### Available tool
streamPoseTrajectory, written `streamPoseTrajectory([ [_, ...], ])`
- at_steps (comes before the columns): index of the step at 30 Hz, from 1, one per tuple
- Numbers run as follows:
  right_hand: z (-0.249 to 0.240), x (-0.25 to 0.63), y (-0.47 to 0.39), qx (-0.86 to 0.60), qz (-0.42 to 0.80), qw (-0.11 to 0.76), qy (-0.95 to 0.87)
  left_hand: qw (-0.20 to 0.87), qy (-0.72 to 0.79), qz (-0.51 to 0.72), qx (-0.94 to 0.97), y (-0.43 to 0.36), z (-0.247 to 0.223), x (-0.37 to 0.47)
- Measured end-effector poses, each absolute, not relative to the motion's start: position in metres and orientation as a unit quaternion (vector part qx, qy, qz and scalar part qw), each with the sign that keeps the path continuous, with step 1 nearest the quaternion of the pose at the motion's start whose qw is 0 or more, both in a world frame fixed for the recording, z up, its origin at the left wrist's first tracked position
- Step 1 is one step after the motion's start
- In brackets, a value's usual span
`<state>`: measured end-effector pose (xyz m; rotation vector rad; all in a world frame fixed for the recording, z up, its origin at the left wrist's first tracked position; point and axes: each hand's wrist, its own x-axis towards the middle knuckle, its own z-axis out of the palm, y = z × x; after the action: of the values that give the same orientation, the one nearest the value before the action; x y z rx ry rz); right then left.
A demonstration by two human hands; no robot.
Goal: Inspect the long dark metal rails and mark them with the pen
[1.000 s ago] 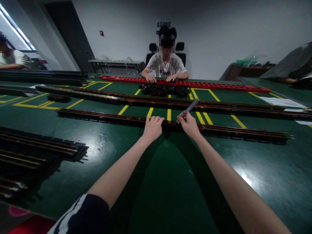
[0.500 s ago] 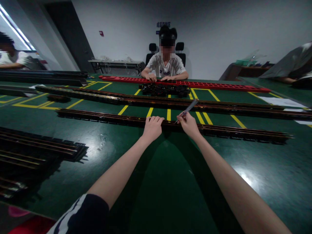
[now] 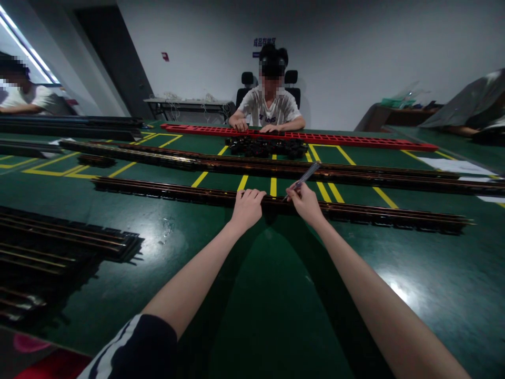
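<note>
A long black strip with copper-coloured rails (image 3: 374,214) lies crosswise on the green table in front of me. My left hand (image 3: 248,209) grips its middle, fingers bent over the far edge. Just right of it, my right hand (image 3: 305,202) pinches a slim, pale, see-through pen-like tool (image 3: 306,175). The tool leans up to the right, and its thin lower tip meets the strip between my hands. Whether it is a pen or tweezers I cannot make out.
Beyond lie more long dark strips (image 3: 355,171), a heap of black parts (image 3: 264,146) and a red slotted rail (image 3: 355,140). A person (image 3: 270,108) sits opposite, hands at the red rail. Stacked strips (image 3: 59,231) lie at left, white papers (image 3: 453,164) at right.
My hands, the strip and the tool hold the same positions. The camera view has shifted very slightly, and the person opposite has moved a hand a little.
</note>
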<state>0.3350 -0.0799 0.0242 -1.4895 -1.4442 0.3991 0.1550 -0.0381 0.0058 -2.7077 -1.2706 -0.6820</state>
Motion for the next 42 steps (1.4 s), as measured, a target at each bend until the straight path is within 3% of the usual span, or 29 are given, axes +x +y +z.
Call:
streamPoseTrajectory([
  [31,0.0217,0.3367,-0.0774,-0.617,0.155,0.489,-0.597,0.033,-0.418,-0.219,-0.881,-0.0377,0.0057,0.1557],
  [42,0.0160,0.3396,-0.0754,-0.588,0.127,0.525,-0.602,0.035,-0.417,-0.225,-0.880,-0.0377,0.0053,0.1554],
])
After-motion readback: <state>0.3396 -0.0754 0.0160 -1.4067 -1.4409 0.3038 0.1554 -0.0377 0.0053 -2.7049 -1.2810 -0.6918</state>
